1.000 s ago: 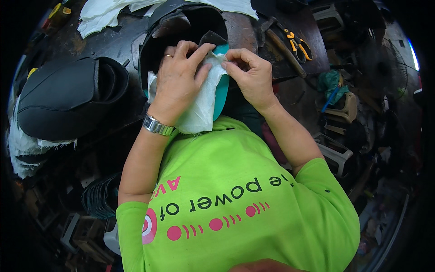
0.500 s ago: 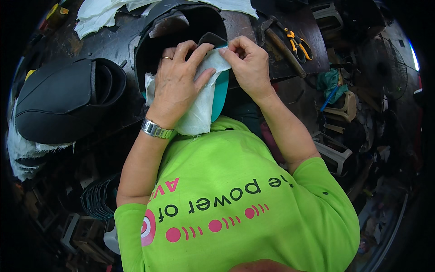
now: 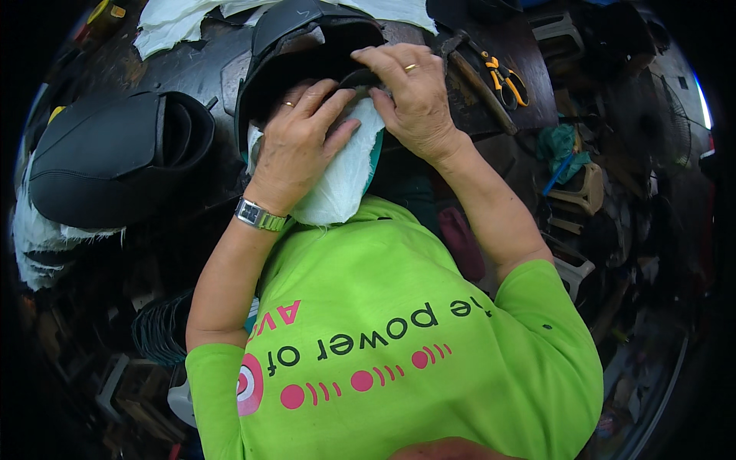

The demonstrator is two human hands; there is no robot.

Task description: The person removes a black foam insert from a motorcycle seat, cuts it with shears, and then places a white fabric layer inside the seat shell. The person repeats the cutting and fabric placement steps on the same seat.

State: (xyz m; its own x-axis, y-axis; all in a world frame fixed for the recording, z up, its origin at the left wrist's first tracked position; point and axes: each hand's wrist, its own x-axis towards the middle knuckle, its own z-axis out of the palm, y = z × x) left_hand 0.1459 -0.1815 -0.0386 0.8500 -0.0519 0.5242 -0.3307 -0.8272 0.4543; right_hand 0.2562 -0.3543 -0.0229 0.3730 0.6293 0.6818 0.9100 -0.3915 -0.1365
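A hollow black leather-like shell lies in front of me with its opening toward my body. White cloth with frayed edges hangs out of it, and a teal layer shows along the cloth's right side. My left hand is closed over the cloth at the opening; its fingertips reach toward the dark inside and its thumb rests on the cloth. My right hand grips the edge of a small dark flap between thumb and fingers. The inside of the shell is mostly too dark to make out.
A similar black shell rests at left on the dark table. A hammer and yellow-and-black pliers lie at the right. More white cloth is at the back. Stools and a fan stand beyond the table at right.
My right hand has shifted up and left, with its fingers now reaching over the flap's edge. The shell has tilted slightly, and less of the teal layer shows.
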